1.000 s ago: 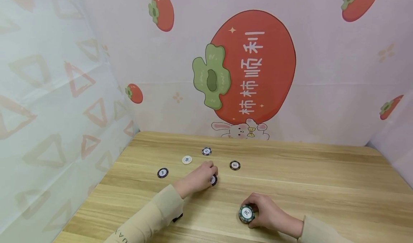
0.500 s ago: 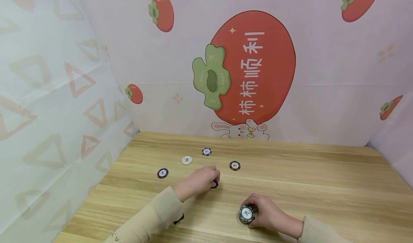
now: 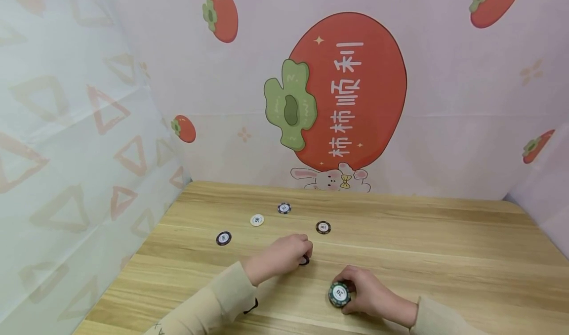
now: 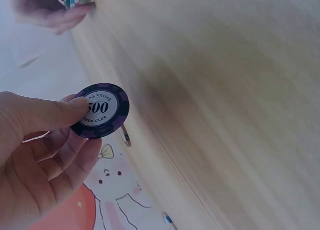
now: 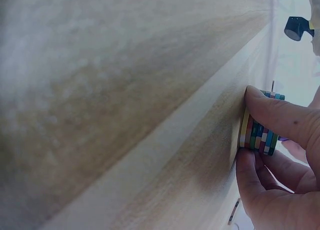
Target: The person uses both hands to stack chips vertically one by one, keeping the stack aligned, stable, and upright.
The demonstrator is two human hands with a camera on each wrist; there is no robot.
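Observation:
My left hand (image 3: 284, 257) pinches a dark purple poker chip (image 4: 102, 110) marked 500 between thumb and fingers, raised off the table in the left wrist view. Toward the front right, my right hand (image 3: 369, 293) grips a stack of poker chips (image 3: 340, 294) by its sides, thumb on one side and fingers on the other. A green chip marked 20 tops that stack. Edges of several colours show along the stack (image 5: 260, 125) in the right wrist view, where it stands on the table.
Loose chips lie flat on the wooden table (image 3: 444, 246): a dark one (image 3: 223, 238), a white 50 chip (image 3: 257, 220), a blue-edged 10 chip (image 3: 284, 208) and a black 100 chip (image 3: 323, 227). A printed cloth backdrop (image 3: 444, 103) rises behind the table.
My left hand has moved right and toward the front with the purple chip, closer to the stack. My right hand and the stack have stayed in place.

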